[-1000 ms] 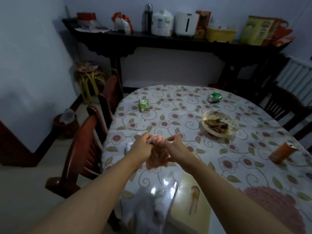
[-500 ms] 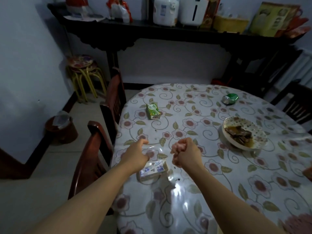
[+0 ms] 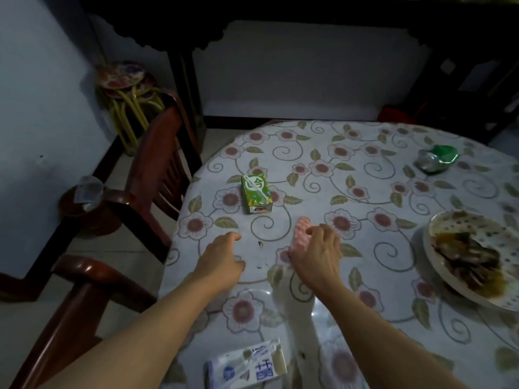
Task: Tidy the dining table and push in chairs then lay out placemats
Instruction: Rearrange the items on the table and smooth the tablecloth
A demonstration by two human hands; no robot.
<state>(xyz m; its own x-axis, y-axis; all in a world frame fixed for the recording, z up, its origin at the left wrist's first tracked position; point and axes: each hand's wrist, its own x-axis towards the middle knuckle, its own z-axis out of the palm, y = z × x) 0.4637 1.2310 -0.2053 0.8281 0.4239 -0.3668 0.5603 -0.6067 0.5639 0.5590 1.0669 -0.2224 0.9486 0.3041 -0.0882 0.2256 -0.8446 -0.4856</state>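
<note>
My right hand grips a pink cloth and holds it down on the floral tablecloth of the dining table. My left hand hovers just left of it with fingers curled under, holding nothing. A few dark crumbs lie between the hands. A green juice carton lies beyond them. A crushed green can sits far right. A plate of leftovers is at the right edge. A white and blue milk carton lies near me.
Two dark red wooden chairs stand along the table's left side, one further off and one close. Stacked yellow-legged stools and a small bin stand by the left wall. A dark sideboard runs behind.
My hands have moved apart and lowered toward the table. The pink cloth, bunched between both hands before, is now in the right hand alone. The view has moved forward and tilted down.
</note>
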